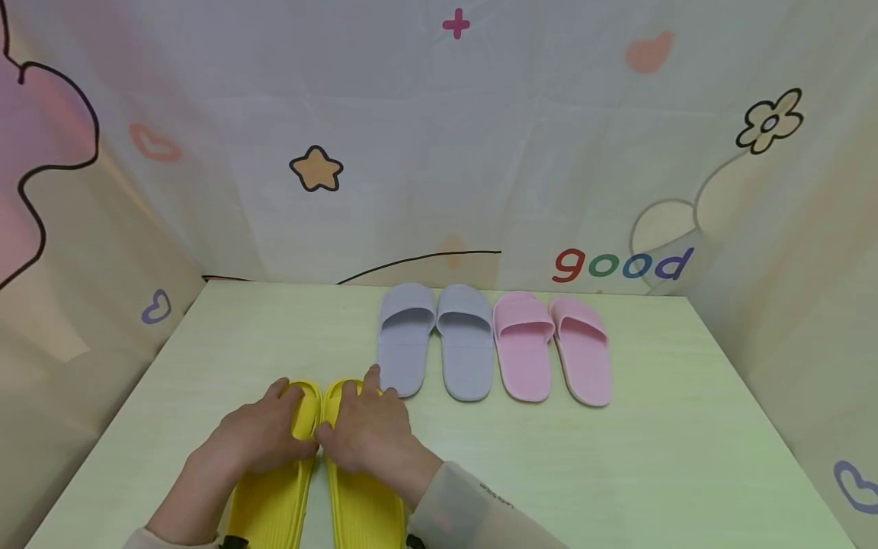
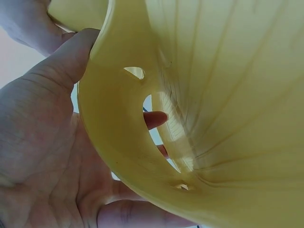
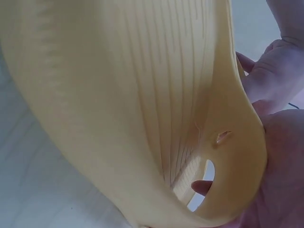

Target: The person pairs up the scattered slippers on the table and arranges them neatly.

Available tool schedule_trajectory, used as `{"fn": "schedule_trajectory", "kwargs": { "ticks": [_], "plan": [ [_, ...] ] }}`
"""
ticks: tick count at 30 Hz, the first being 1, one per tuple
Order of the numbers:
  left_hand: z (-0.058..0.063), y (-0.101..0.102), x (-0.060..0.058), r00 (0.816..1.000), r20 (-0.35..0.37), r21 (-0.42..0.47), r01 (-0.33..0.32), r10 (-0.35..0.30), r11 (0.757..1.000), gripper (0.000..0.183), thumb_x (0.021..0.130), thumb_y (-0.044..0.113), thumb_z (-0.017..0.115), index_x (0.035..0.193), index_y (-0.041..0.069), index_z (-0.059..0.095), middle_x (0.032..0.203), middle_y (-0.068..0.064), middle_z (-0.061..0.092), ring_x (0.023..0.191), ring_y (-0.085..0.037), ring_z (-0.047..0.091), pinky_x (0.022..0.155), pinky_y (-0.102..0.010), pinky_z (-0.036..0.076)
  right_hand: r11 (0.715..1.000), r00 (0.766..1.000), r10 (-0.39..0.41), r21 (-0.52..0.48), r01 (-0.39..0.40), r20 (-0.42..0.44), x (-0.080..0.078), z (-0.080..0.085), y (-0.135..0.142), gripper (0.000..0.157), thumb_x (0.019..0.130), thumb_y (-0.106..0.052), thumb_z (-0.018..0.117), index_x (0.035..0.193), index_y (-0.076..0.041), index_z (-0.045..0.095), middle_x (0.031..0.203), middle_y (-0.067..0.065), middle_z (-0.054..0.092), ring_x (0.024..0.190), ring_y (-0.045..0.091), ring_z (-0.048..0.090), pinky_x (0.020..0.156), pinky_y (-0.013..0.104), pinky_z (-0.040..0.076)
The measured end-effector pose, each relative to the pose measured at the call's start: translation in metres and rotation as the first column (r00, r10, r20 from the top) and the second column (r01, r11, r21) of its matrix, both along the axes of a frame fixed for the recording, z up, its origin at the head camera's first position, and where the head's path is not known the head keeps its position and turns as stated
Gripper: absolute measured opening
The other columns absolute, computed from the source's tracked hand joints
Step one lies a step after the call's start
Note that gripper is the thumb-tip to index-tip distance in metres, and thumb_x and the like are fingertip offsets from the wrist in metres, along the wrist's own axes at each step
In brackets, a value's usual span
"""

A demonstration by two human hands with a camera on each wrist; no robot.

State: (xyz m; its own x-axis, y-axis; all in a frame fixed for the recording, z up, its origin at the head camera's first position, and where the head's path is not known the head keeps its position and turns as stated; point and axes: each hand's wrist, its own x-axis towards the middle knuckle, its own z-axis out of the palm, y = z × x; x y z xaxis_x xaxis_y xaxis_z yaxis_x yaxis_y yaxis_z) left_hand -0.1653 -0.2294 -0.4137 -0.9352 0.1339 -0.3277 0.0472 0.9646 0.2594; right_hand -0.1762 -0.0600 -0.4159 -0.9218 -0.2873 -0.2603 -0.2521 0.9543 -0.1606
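A pair of yellow slippers lies side by side at the front left of the table, toes pointing to the back. Over the strap of the left yellow slipper (image 1: 270, 503) my left hand (image 1: 264, 431) grips, thumb on the inner side and fingers on the outer side. In the left wrist view, fingertips (image 2: 156, 119) show through the toe opening of the strap (image 2: 111, 109). My right hand (image 1: 366, 427) holds the right yellow slipper (image 1: 366, 507) across its strap the same way. A fingertip (image 3: 201, 187) shows through that strap's opening in the right wrist view. Both thumbs come close together between the slippers.
Behind and to the right, a pair of grey slippers (image 1: 468, 358) stands along the back of the pale table (image 1: 617, 480). Right beside it is a pair of pink slippers (image 1: 524, 362). A printed curtain (image 1: 411, 152) closes off the back and sides.
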Motion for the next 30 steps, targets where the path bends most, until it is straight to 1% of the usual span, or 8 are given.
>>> {"fn": "schedule_trajectory", "kwargs": {
  "ticks": [5, 10, 13, 16, 19, 23, 26, 30],
  "plan": [
    [0.000, 0.000, -0.001, 1.000, 0.000, -0.017, -0.011, 0.011, 1.000, 0.093, 0.083, 0.053, 0.079, 0.151, 0.000, 0.044, 0.160, -0.033, 0.033, 0.105, -0.048, 0.066, 0.088, -0.065, 0.054, 0.999, 1.000, 0.015, 0.043, -0.015, -0.003, -0.001, -0.001, -0.004, 0.070, 0.101, -0.063, 0.046, 0.156, -0.020, 0.043, 0.169, 0.018, 0.029, 0.133, 0.039, 0.057, 0.100, 0.039, 0.055],
    [0.002, 0.001, -0.001, 1.000, -0.011, -0.028, -0.012, 0.011, 1.000, 0.094, 0.084, 0.055, 0.077, 0.151, -0.001, 0.044, 0.160, -0.035, 0.032, 0.114, -0.054, 0.063, 0.089, -0.068, 0.053, 0.997, 0.999, 0.021, 0.080, -0.019, -0.025, -0.002, -0.003, -0.007, 0.073, 0.100, -0.066, 0.047, 0.156, -0.020, 0.043, 0.169, 0.018, 0.030, 0.132, 0.037, 0.058, 0.101, 0.038, 0.055],
    [0.002, 0.001, -0.001, 1.000, -0.011, -0.022, -0.014, 0.014, 1.000, 0.092, 0.085, 0.054, 0.077, 0.151, 0.000, 0.043, 0.160, -0.036, 0.030, 0.117, -0.057, 0.060, 0.090, -0.071, 0.052, 0.991, 0.998, 0.049, 0.127, -0.042, -0.048, -0.002, -0.005, -0.009, 0.075, 0.099, -0.071, 0.043, 0.156, -0.021, 0.043, 0.168, 0.018, 0.031, 0.133, 0.034, 0.058, 0.101, 0.036, 0.054],
    [0.002, 0.000, 0.001, 1.000, -0.003, -0.008, -0.012, 0.012, 1.000, 0.091, 0.086, 0.052, 0.076, 0.152, -0.001, 0.042, 0.161, -0.037, 0.028, 0.117, -0.059, 0.059, 0.092, -0.072, 0.050, 0.988, 0.997, 0.061, 0.147, -0.053, -0.054, -0.001, -0.006, -0.009, 0.078, 0.099, -0.075, 0.039, 0.156, -0.023, 0.043, 0.168, 0.018, 0.031, 0.134, 0.033, 0.058, 0.099, 0.035, 0.055],
    [0.002, -0.001, 0.002, 1.000, 0.010, 0.013, -0.012, 0.012, 1.000, 0.095, 0.087, 0.055, 0.076, 0.154, 0.000, 0.039, 0.162, -0.038, 0.025, 0.115, -0.060, 0.060, 0.093, -0.072, 0.050, 0.992, 0.998, 0.053, 0.117, -0.047, -0.046, 0.001, -0.005, -0.007, 0.080, 0.097, -0.078, 0.038, 0.156, -0.024, 0.043, 0.169, 0.018, 0.030, 0.131, 0.034, 0.059, 0.094, 0.035, 0.058],
    [0.002, -0.002, 0.005, 0.999, 0.035, 0.039, -0.016, 0.015, 0.999, 0.104, 0.085, 0.064, 0.075, 0.158, 0.003, 0.033, 0.163, -0.038, 0.020, 0.117, -0.060, 0.059, 0.095, -0.072, 0.049, 0.999, 0.999, 0.036, 0.014, -0.035, -0.028, 0.005, -0.003, 0.000, 0.079, 0.096, -0.077, 0.042, 0.156, -0.025, 0.043, 0.170, 0.018, 0.028, 0.129, 0.036, 0.060, 0.092, 0.039, 0.059],
    [0.004, -0.002, 0.007, 0.999, 0.043, 0.041, -0.012, 0.010, 0.999, 0.110, 0.083, 0.068, 0.074, 0.161, 0.004, 0.030, 0.164, -0.038, 0.018, 0.119, -0.062, 0.057, 0.095, -0.073, 0.048, 0.998, 1.000, 0.025, -0.062, -0.025, 0.000, 0.008, 0.001, 0.007, 0.081, 0.095, -0.076, 0.048, 0.159, -0.027, 0.039, 0.171, 0.015, 0.024, 0.131, 0.037, 0.057, 0.093, 0.042, 0.058],
    [0.006, -0.001, 0.010, 1.000, 0.029, 0.014, 0.003, -0.003, 1.000, 0.113, 0.080, 0.071, 0.075, 0.161, 0.006, 0.030, 0.164, -0.038, 0.019, 0.120, -0.067, 0.053, 0.095, -0.075, 0.048, 0.992, 0.998, 0.067, -0.106, -0.066, 0.013, 0.011, 0.006, 0.017, 0.085, 0.092, -0.076, 0.054, 0.161, -0.030, 0.034, 0.173, 0.010, 0.022, 0.139, 0.035, 0.051, 0.095, 0.045, 0.057]
  ]
}}
